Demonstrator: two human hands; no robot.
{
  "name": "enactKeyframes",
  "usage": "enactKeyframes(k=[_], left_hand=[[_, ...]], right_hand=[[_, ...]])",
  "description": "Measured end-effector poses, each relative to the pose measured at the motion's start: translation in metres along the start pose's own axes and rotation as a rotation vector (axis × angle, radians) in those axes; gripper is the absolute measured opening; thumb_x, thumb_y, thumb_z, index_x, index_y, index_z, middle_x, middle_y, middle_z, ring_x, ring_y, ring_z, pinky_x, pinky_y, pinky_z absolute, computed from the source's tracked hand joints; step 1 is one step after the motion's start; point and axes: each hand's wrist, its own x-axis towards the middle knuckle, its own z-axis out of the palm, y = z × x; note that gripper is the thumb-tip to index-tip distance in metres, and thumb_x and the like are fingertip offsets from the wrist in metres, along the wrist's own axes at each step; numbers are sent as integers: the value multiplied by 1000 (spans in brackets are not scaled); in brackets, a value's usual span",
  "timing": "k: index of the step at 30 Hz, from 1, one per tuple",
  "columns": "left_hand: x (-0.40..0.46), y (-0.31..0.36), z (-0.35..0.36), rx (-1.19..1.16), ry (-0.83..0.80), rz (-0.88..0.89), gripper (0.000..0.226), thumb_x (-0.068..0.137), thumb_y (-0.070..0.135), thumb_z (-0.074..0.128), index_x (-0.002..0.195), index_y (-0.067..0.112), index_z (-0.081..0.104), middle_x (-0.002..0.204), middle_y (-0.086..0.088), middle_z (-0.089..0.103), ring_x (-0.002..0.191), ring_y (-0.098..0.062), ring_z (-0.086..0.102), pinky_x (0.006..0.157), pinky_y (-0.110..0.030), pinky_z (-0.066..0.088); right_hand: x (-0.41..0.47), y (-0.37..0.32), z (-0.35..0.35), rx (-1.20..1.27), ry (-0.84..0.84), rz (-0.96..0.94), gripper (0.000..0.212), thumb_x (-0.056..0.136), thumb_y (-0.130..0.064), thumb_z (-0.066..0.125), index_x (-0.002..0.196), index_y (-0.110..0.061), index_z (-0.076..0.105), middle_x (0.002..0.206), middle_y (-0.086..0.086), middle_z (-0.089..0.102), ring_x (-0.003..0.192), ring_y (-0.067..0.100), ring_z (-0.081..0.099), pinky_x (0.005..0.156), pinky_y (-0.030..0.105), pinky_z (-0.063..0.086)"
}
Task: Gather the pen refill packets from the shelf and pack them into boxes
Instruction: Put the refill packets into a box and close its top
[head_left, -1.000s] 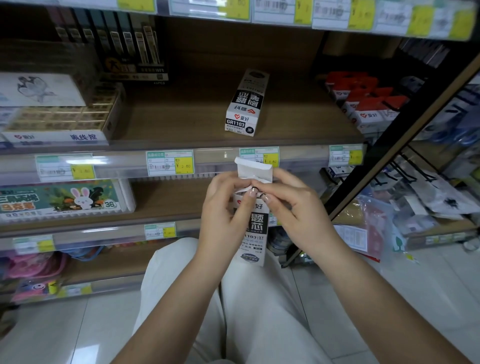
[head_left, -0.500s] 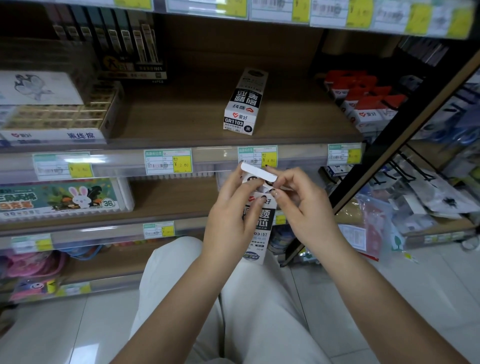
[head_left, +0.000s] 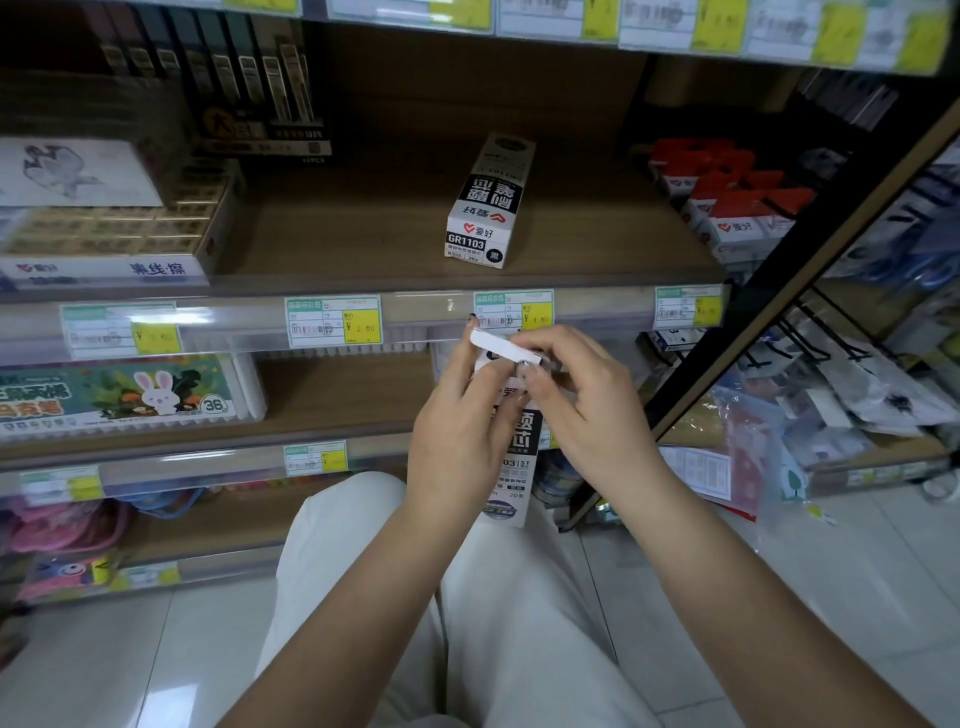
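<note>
I hold a tall white and black pen refill box (head_left: 519, 452) upright in front of the shelf edge. My left hand (head_left: 457, 431) grips its left side. My right hand (head_left: 582, 410) pinches the white top flap (head_left: 501, 347), which is folded down over the box's mouth. What is inside the box is hidden. A second refill box (head_left: 491, 200), marked GR1103, lies on the wooden shelf (head_left: 363, 234) above my hands, apart from them.
Eraser boxes (head_left: 114, 228) and a pen display (head_left: 244, 78) fill the shelf's left side. Red and white boxes (head_left: 727, 202) stand at its right. Price label strips (head_left: 332, 322) line the shelf edges. A black frame post (head_left: 753, 332) and a rack of bagged goods (head_left: 857, 400) are at right.
The top flap stood upright a second ago; my fingers have folded it down over the box's mouth. The box and both hands have risen slightly.
</note>
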Motion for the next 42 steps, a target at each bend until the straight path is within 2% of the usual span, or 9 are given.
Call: enactKeyframes(k=[3, 5, 8, 13, 17, 21, 25, 35, 42], left_hand=[[-2, 0, 0, -109, 52, -55, 25, 90, 22, 51, 114, 17, 55, 137, -8, 47, 121, 10, 36, 93, -5, 32], [-3, 1, 2, -242, 111, -190, 29, 85, 21, 60, 113, 15, 63, 135, -6, 51, 124, 10, 39, 101, -12, 34], [-3, 11, 3, -417, 173, -362, 34, 77, 8, 68, 108, 22, 64, 127, -3, 59, 122, -9, 52, 100, -35, 46], [0, 15, 0, -699, 183, -561, 49, 74, -7, 74, 102, 24, 49, 105, 4, 65, 100, -8, 66, 86, -21, 50], [4, 11, -2, -656, 88, -520, 61, 76, -4, 74, 114, 33, 44, 114, 8, 60, 105, -3, 62, 86, -17, 48], [8, 7, -11, -577, -36, -423, 73, 78, -2, 72, 120, 46, 36, 114, 11, 56, 102, 2, 60, 83, -13, 47], [12, -1, -19, -454, -124, -397, 66, 80, 7, 73, 120, 46, 40, 123, 0, 57, 106, -2, 59, 85, -14, 49], [10, -11, -25, -355, -153, -309, 57, 82, 16, 71, 113, 53, 42, 119, 4, 60, 107, -8, 60, 86, -28, 53], [5, -15, -21, -203, -155, -226, 47, 87, 19, 66, 131, 20, 49, 121, 7, 56, 112, -12, 56, 83, -16, 50]], right_hand=[[7, 1, 6, 0, 32, 54, 16, 87, -12, 51, 95, -9, 64, 91, 0, 65, 83, 17, 59, 75, 38, 50], [8, 3, 9, 67, 30, 100, 16, 87, -13, 49, 94, -10, 63, 93, -1, 66, 88, 15, 62, 77, 36, 51], [8, 4, 10, 157, 12, 151, 16, 87, -13, 48, 93, -15, 63, 94, -6, 66, 92, 11, 62, 80, 25, 50], [7, 5, 7, 274, 22, 218, 21, 86, -16, 47, 86, -34, 58, 96, -18, 64, 93, 4, 62, 80, 22, 49], [7, 8, 3, 342, -7, 259, 24, 87, -14, 51, 86, -36, 59, 93, -25, 65, 91, -1, 62, 77, 26, 53], [9, 8, -4, 375, -58, 254, 29, 88, -1, 58, 85, -30, 60, 94, -16, 66, 91, 0, 63, 80, 18, 49], [13, 8, -7, 399, -130, 261, 28, 83, 1, 65, 83, -27, 61, 97, -10, 66, 91, 5, 63, 79, 20, 50], [17, 6, -2, 350, -151, 244, 20, 82, -8, 59, 80, -28, 58, 101, -11, 64, 97, 9, 62, 84, 23, 50], [19, 8, -11, 410, -220, 280, 29, 87, 5, 58, 84, -24, 61, 106, -9, 64, 96, 2, 61, 87, 20, 47]])
